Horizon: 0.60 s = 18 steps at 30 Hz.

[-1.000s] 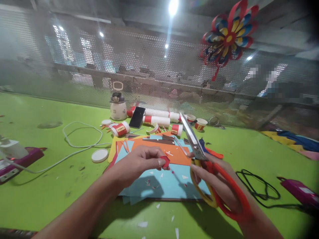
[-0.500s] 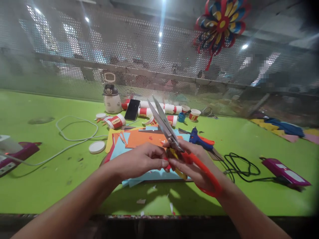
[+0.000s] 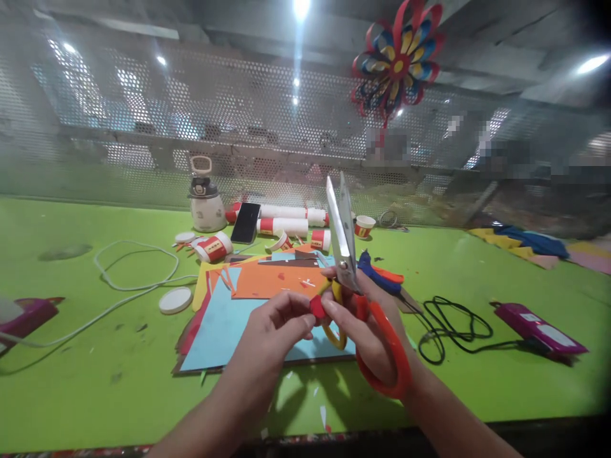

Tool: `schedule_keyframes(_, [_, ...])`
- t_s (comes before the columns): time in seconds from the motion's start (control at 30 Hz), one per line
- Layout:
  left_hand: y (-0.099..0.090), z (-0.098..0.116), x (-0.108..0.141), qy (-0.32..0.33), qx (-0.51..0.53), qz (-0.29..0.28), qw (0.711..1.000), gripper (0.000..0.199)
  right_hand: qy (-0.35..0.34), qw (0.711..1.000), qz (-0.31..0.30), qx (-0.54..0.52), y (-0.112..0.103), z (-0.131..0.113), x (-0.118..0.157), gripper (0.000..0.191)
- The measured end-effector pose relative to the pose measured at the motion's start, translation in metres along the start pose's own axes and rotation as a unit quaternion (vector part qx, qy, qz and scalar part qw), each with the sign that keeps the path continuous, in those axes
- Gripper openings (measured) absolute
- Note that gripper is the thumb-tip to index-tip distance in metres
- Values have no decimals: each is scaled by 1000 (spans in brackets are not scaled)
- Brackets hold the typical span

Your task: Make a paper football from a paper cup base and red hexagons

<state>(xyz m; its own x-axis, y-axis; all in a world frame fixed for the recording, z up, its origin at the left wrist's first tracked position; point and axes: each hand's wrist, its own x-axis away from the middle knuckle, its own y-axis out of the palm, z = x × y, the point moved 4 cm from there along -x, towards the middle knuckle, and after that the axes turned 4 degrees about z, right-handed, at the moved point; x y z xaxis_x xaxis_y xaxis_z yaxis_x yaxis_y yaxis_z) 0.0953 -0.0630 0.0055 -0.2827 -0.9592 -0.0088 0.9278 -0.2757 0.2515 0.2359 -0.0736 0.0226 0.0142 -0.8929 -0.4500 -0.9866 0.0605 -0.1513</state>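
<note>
My left hand (image 3: 281, 324) pinches a small red piece (image 3: 317, 306), probably paper, between thumb and fingers. My right hand (image 3: 370, 318) carries a pair of scissors (image 3: 344, 254) with an orange-red handle, blades pointing up and slightly apart. The right thumb and fingertips also touch the red piece. A yellow curved loop (image 3: 340, 337) shows by the right fingers; whether it belongs to the scissors I cannot tell. Below both hands lies a stack of coloured paper, with a light blue sheet (image 3: 214, 337) and an orange sheet (image 3: 267, 280) on top.
Behind the paper are a phone (image 3: 245, 222), a bottle (image 3: 207, 207) and several paper cups (image 3: 213, 247). A blue glue gun (image 3: 379, 275) lies right of the stack, near a black cable (image 3: 458, 318) and a purple power strip (image 3: 539, 327). A white lid (image 3: 175, 300) is at left.
The scissors have turned from leaning left to nearly upright. Both hands still hold the red piece, which shows more plainly. The view has shifted, uncovering more of the blue sheet.
</note>
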Motion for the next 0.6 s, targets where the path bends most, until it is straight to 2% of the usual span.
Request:
schedule_keyframes(0.13, [12,-6,4,0,39,63,997,16,-11,999,44,-19,1,-1,3,25])
schedule_keyframes(0.3, [17,-10,-1,17,75,103,992,16,-26,996,82,-26,4,0,7,24])
schedule_keyframes(0.6, [20,-17,-1,15,96,110,989,16,-46,991,128,-19,12,1,11,24])
